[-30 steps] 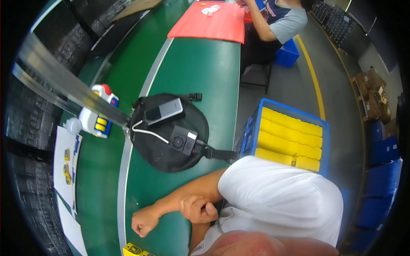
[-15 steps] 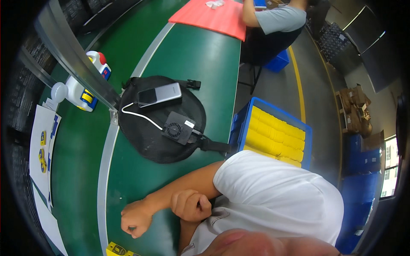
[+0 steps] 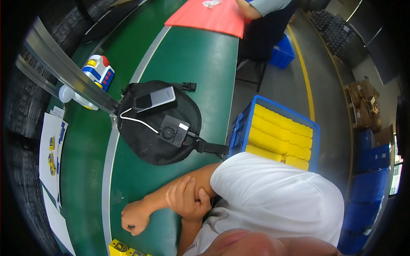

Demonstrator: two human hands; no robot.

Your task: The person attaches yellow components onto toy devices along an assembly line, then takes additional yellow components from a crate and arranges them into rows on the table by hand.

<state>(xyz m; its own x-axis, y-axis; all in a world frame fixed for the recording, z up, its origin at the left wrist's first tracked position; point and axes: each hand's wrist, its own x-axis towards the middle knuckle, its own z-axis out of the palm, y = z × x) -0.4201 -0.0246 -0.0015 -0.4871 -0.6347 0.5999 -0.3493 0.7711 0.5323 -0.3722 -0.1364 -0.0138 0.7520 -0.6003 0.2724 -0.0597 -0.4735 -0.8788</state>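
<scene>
My right hand (image 3: 134,217) is a closed fist resting on the green table (image 3: 192,55), with nothing visible in it. The arm reaches left from my white sleeve (image 3: 273,196). My left hand (image 3: 186,198) comes up from the lower edge and wraps its fingers over my right forearm (image 3: 164,197), close to the elbow. Just beyond my arms lies a round black mesh bag (image 3: 145,147). A grey phone-like slab (image 3: 154,99) and a small black fan unit (image 3: 173,130) lie on the bag, joined by a white cable.
A blue crate of yellow pieces (image 3: 279,134) stands on the floor right of the table. A white, blue and yellow toy (image 3: 98,72) lies behind a metal rail (image 3: 64,70). Paper sheets (image 3: 51,145) lie at the left, yellow items (image 3: 124,248) at the bottom. Another person (image 3: 265,6) sits by a red mat (image 3: 205,17).
My left hand has opened from a loose fist beside the arm and closed over my right forearm. The right fist stays on the table; the view has shifted.
</scene>
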